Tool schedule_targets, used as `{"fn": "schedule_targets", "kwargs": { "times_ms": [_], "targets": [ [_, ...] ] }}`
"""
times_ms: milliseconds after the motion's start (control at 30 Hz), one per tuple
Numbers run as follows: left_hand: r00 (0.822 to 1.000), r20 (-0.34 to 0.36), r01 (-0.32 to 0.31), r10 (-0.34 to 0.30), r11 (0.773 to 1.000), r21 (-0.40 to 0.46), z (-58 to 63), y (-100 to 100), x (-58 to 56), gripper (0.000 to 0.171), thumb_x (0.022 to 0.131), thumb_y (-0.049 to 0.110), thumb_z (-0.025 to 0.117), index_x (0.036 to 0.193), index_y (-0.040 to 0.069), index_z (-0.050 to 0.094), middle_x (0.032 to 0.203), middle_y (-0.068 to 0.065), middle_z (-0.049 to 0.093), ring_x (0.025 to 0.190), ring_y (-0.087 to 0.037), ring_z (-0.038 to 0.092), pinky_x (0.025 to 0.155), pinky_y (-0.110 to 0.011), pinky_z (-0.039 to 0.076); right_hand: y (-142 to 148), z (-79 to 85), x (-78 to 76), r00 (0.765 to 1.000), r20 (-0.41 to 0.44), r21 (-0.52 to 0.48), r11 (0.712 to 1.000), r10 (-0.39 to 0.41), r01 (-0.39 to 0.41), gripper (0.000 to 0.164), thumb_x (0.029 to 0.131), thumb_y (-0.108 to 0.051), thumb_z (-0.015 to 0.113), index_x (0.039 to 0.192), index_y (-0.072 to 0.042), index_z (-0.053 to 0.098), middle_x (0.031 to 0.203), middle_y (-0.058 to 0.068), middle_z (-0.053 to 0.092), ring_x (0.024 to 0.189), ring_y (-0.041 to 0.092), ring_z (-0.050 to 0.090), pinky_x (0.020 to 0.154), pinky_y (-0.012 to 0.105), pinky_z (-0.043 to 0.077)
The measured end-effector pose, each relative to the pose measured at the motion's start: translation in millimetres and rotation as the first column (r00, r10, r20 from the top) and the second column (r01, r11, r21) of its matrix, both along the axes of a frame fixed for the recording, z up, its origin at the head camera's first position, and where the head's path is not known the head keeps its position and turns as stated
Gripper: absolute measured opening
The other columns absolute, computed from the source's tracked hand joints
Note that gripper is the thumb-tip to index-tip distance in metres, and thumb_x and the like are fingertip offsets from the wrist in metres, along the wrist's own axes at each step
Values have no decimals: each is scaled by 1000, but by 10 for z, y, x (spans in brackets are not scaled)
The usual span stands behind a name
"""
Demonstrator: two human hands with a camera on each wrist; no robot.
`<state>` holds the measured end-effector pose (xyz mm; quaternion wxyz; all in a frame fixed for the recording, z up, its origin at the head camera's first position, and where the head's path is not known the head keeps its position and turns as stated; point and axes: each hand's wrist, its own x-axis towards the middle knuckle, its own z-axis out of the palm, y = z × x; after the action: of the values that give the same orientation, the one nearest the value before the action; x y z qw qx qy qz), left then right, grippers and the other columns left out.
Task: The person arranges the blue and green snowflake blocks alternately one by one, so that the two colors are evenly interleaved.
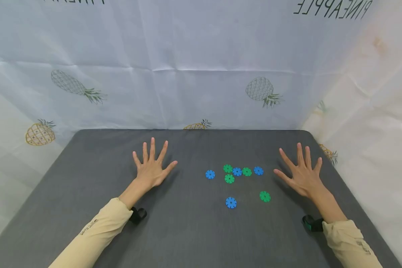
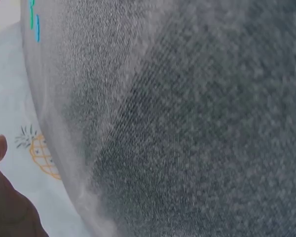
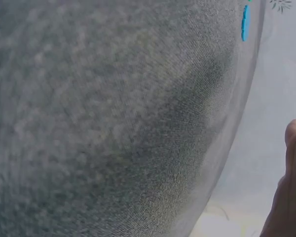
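Observation:
My left hand (image 1: pixel 151 172), fingers straight and spread, is over the left part of the grey table, holding nothing. On the right side my right hand (image 1: pixel 303 178) has its fingers spread too, with nothing in it. Between the hands lie several flat notched discs, blue and green. A blue disc (image 1: pixel 210 174) is nearest the left hand; another blue disc (image 1: pixel 258 171) and a green disc (image 1: pixel 265 196) are nearest the right. A blue disc (image 1: pixel 237 171) sits among green ones in the middle cluster, and a further blue disc (image 1: pixel 231 202) lies closer to me.
The grey tabletop (image 1: pixel 187 234) has rounded far corners. Behind it hangs a white curtain (image 1: pixel 194 44) printed with pineapples, which continues down both sides. Black straps with small cameras are on both wrists, the left wrist camera (image 1: pixel 139 215) and right wrist camera (image 1: pixel 311 223).

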<state>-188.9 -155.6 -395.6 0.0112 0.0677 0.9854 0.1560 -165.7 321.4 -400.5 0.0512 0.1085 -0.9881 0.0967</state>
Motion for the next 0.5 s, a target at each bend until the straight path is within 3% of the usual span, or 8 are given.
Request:
{"fn": "schedule_targets", "kwargs": {
  "times_ms": [267, 500],
  "targets": [
    [1000, -17, 23, -22, 1000, 12, -16, 53, -8, 81, 96, 62, 38, 156, 24, 0, 156, -12, -25, 139, -37, -28, 101, -65, -21, -9, 19, -1, 1000, -24, 6, 1000, 6, -6, 78, 95, -59, 42, 155, -33, -1, 155, 13, -27, 138, 39, -27, 94, 78, -12],
    [994, -30, 103, -103, 995, 11, -76, 180, 23, 86, 93, 63, 45, 156, 26, 1, 156, -11, -24, 140, -38, -26, 102, -67, -17, -39, 3, 114, 997, -57, 10, 998, 55, -54, 79, 95, -57, 46, 156, -30, 4, 157, 15, -20, 141, 37, -22, 97, 78, -6]
  ]
}}
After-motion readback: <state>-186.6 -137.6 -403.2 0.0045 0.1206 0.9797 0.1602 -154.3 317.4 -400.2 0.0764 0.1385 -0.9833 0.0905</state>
